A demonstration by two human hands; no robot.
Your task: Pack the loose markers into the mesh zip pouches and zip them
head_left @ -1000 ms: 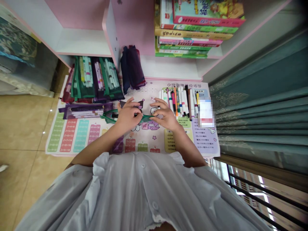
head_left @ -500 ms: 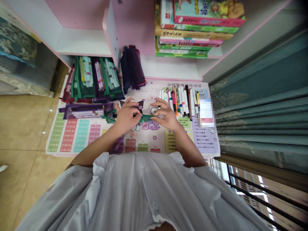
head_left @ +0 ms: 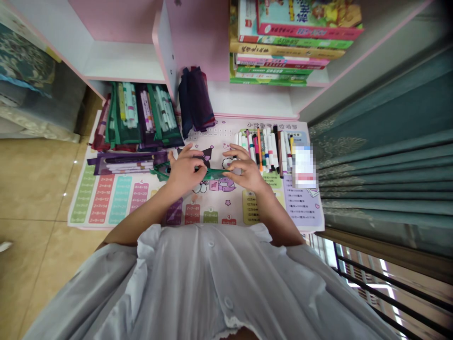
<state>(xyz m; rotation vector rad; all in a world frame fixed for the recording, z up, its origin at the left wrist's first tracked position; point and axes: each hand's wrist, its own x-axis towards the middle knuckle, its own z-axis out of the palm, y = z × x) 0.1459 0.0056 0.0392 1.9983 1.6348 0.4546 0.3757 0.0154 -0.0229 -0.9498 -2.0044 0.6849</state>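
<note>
A green mesh pencil pouch [head_left: 216, 174] is stretched between my two hands above the printed desk mat [head_left: 226, 200]. My left hand [head_left: 187, 167] pinches it with thumb and forefinger, the other fingers lifted. The thumb and fingers of my right hand [head_left: 244, 165] close on its right end. Part of the pouch shows to the left of my left hand; the rest is hidden under that hand. A purple mesh pouch [head_left: 129, 163] holding several markers lies left of my left hand. Right of my right hand is a row of loose markers [head_left: 264, 148].
Filled mesh pouches [head_left: 122, 137] lie at the back left. A stack of dark pouches [head_left: 196, 99] leans by the shelf divider [head_left: 163, 52]. Books [head_left: 283, 56] are piled on the shelf. A blurred white rectangle [head_left: 305, 165] lies right of the markers, near the curtain [head_left: 382, 141].
Almost nothing differs. Both hands keep their pinch on the green pouch, and the view has shifted very slightly.
</note>
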